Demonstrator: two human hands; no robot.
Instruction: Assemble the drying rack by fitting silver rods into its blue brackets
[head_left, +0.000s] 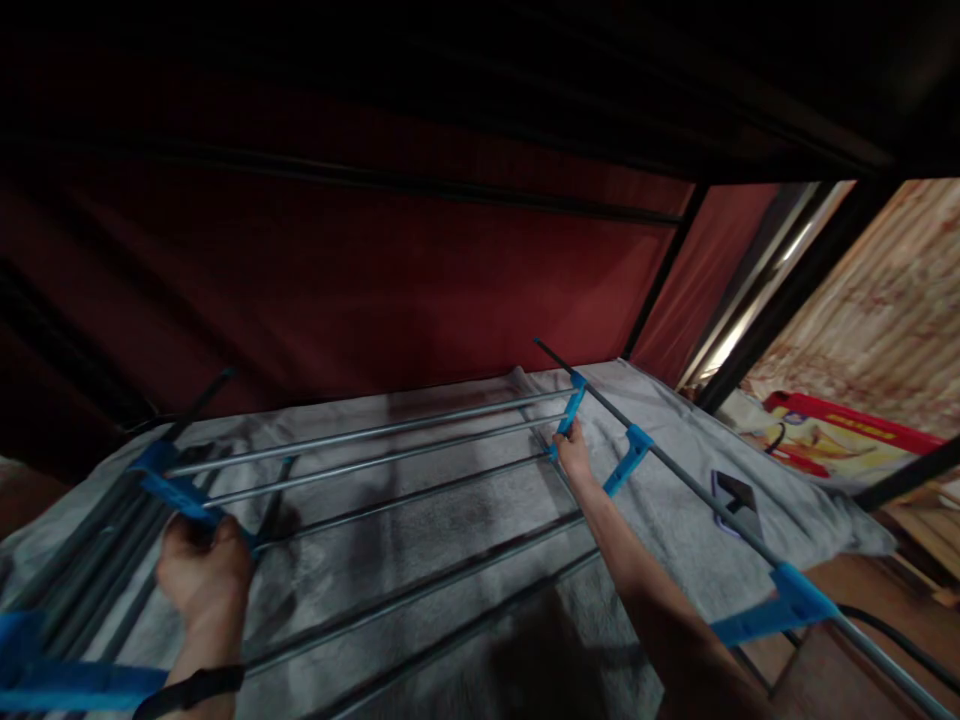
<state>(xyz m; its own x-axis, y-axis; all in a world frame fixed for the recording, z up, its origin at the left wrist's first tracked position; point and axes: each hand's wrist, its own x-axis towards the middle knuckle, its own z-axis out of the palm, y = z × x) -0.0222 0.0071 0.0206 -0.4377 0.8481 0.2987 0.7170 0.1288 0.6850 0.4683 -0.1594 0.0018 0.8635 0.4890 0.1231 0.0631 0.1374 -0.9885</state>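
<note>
A rack frame of grey metal tubes and blue plastic brackets lies on its side across a grey blanket. At its left end, my left hand is wrapped round a blue bracket that carries the ends of two tubes. My right hand grips the matching blue bracket at the right end. A long pole passes through the brackets on the right side, including another blue bracket. My fingertips are partly hidden behind the brackets.
Several loose dark tubes lie on the grey blanket at left. A phone rests near the blanket's right edge. Beyond it is a red and yellow box. A dark red panel and a black frame post bound the back.
</note>
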